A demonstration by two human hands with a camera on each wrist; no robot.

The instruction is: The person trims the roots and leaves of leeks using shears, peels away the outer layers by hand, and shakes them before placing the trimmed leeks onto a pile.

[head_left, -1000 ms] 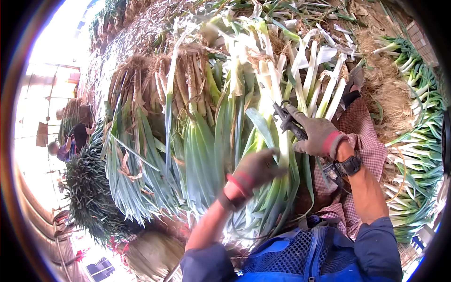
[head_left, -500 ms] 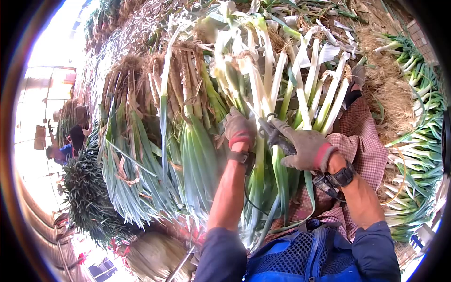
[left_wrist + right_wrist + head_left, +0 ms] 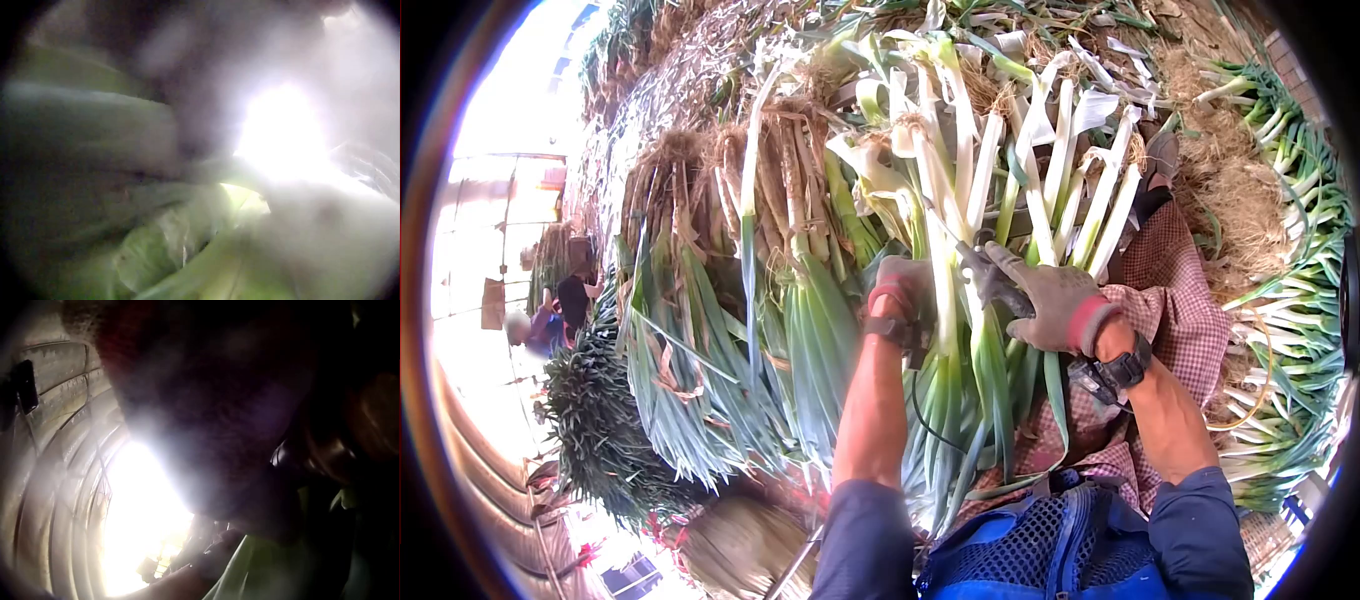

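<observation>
Clamping a dark tool [image 3: 992, 281], our right grip [image 3: 1060, 305] is lying over leeks [image 3: 945, 300]. Our left grip [image 3: 903, 283] is lying among them; whether it is clasping any, we cannot tell.

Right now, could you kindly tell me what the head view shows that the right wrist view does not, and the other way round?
Only the head view clearly shows the left hand, the dark tool in the other hand, the white stems of the leeks and the checked cloth.

Only the right wrist view shows a small dark object against the ribbed wall.

Both show the gloved right hand with its red cuff, green leaves, and a stretch of curved ribbed wall.
</observation>
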